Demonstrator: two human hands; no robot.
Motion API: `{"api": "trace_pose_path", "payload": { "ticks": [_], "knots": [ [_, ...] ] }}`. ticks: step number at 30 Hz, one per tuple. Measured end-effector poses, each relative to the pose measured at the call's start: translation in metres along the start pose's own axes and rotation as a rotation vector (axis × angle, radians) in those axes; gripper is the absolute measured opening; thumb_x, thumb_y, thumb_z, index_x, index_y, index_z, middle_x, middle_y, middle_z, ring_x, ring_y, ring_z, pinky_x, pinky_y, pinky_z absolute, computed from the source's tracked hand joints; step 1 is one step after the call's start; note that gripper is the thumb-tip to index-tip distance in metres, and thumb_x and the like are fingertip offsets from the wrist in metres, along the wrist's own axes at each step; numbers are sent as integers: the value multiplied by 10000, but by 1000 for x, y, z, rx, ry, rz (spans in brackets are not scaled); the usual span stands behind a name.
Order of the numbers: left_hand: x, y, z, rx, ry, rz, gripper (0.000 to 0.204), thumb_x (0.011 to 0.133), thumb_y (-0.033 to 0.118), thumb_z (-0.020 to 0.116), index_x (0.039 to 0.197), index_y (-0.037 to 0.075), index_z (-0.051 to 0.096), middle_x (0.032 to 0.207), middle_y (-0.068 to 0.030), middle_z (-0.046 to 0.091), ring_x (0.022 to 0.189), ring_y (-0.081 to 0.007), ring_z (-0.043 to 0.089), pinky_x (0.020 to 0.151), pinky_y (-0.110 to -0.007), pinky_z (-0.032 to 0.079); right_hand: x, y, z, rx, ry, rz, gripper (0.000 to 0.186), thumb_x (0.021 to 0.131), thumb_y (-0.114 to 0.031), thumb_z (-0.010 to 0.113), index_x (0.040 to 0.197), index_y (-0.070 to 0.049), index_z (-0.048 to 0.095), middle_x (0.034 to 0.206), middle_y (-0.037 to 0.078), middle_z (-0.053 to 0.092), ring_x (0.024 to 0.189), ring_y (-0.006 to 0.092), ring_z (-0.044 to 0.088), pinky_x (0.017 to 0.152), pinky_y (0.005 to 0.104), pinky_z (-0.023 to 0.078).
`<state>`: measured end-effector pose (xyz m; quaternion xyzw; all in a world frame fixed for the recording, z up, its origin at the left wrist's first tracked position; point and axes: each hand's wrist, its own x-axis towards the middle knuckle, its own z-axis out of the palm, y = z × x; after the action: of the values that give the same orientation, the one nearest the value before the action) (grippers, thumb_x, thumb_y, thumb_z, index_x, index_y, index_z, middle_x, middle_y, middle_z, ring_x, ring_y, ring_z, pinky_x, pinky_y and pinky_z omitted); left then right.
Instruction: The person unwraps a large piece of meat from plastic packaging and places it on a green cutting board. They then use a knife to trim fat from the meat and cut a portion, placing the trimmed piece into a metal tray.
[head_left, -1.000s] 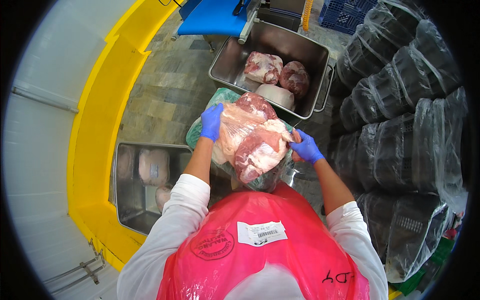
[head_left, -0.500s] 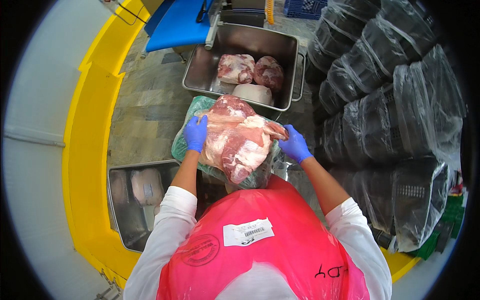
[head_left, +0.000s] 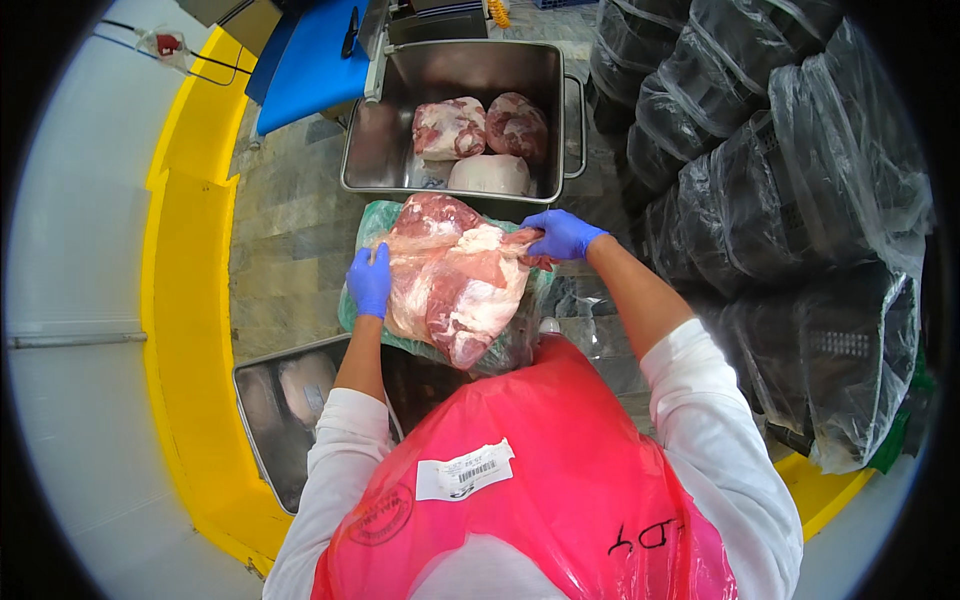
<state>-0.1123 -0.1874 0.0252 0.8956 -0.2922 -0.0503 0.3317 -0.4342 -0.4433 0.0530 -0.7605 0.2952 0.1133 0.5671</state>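
Observation:
A large piece of raw meat (head_left: pixel 455 285) with white fat lies in front of me on green and clear plastic film (head_left: pixel 378 222). My left hand (head_left: pixel 369 281), in a blue glove, grips its left edge, thumb on top and the other fingers partly hidden under it. At the upper right, my right hand (head_left: pixel 562 235), gloved too, is closed on a loose flap of the same meat. Just beyond stands a deep steel tub (head_left: pixel 375 150) with a fatty meat piece (head_left: pixel 450 128), a rounder red piece (head_left: pixel 516 128) and a pale piece (head_left: pixel 490 175) inside.
Another steel tub (head_left: pixel 262 440) with pale pieces stands at the lower left. A blue conveyor belt (head_left: pixel 318 80) reaches in from the far left. Stacks of black crates (head_left: pixel 800 230) in clear film line the right. A yellow barrier (head_left: pixel 185 300) runs along the left wall.
My right hand has drawn its flap of meat inward and farther up over the piece. The left hand keeps its hold. The whole view has shifted slightly.

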Motion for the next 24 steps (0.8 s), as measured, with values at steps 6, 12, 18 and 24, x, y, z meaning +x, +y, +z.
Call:
{"api": "trace_pose_path", "payload": {
  "ticks": [6,12,18,24],
  "knots": [
    [0,-6,1,42,14,57,431,945,402,711,921,-26,668,916,-300,692,844,-477,673,745,-515,504,28,23,-22,11,-134,-112,412,831,-211,849,1206,-94,725,968,68,748,807,139,679,734,329,582],
    [-2,0,9,-26,37,62,428,959,396,713,913,-27,668,878,-270,698,761,-368,671,716,-478,497,9,48,2,363,-8,-144,547,814,-256,868,1289,-61,677,1087,99,742,962,168,675,875,347,571],
    [-2,-18,-1,56,18,73,449,961,415,708,897,-26,659,825,-263,685,716,-369,651,702,-487,499,-74,123,116,711,512,-41,781,828,-272,878,1484,-21,537,1362,142,664,1250,192,615,1082,364,491],
    [3,-4,7,69,41,125,432,962,444,684,891,18,662,885,-303,697,807,-517,664,704,-555,504,-257,295,305,57,584,792,652,824,-480,798,1263,-7,707,1225,223,734,1135,380,707,999,447,556]
  ]
}}
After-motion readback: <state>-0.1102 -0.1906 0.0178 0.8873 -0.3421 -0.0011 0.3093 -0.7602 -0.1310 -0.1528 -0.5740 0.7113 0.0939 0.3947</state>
